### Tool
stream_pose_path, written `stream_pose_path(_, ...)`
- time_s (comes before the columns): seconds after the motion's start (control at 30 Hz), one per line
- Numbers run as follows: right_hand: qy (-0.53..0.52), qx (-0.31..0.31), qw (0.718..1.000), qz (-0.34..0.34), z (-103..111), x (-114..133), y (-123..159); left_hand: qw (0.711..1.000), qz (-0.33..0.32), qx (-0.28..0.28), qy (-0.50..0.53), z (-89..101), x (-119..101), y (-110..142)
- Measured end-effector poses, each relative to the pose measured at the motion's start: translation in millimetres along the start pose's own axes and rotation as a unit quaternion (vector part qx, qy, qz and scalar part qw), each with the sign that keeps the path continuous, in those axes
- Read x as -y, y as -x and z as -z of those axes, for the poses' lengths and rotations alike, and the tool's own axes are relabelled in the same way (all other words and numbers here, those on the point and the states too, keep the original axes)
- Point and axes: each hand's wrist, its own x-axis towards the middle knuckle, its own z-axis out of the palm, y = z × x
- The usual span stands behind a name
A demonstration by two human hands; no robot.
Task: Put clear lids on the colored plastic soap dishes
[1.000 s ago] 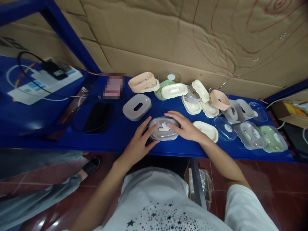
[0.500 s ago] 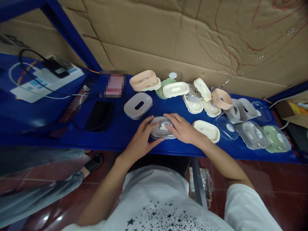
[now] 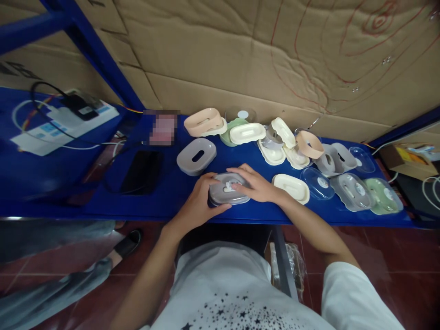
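The person wears a white short-sleeved T-shirt (image 3: 240, 293) printed with small black stars; forearms bare.
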Motion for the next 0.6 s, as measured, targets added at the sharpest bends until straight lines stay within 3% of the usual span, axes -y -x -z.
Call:
stream_pose_path(0.13,0.009,-0.023,1.000,0.008,5.1,-8.4,-5.5,1.000,0.024,0.008,-0.014,7.9,-1.1,-1.0)
stream_pose_path(0.2,0.086,-0.088,0.992,-0.005,17.0,-16.2,-13.1,0.999,0.031,0.005,-0.026,11.8,-0.2,1.6)
stream_pose_path(0.3,0.265,-0.161,0.949,-0.048,41.4,-32.7,-32.0,0.999,0.031,-0.009,-0.039,16.0,1.9,8.6)
stream_pose_path(0.47,0.420,-0.107,0.898,-0.080,68.5,-49.0,-59.7,0.998,0.029,-0.025,-0.054,17.3,4.6,15.6)
stream_pose_path(0.6,0.413,-0.125,0.902,-0.009,62.3,-29.6,-45.9,0.998,0.022,-0.019,-0.050,17.4,5.2,14.6)
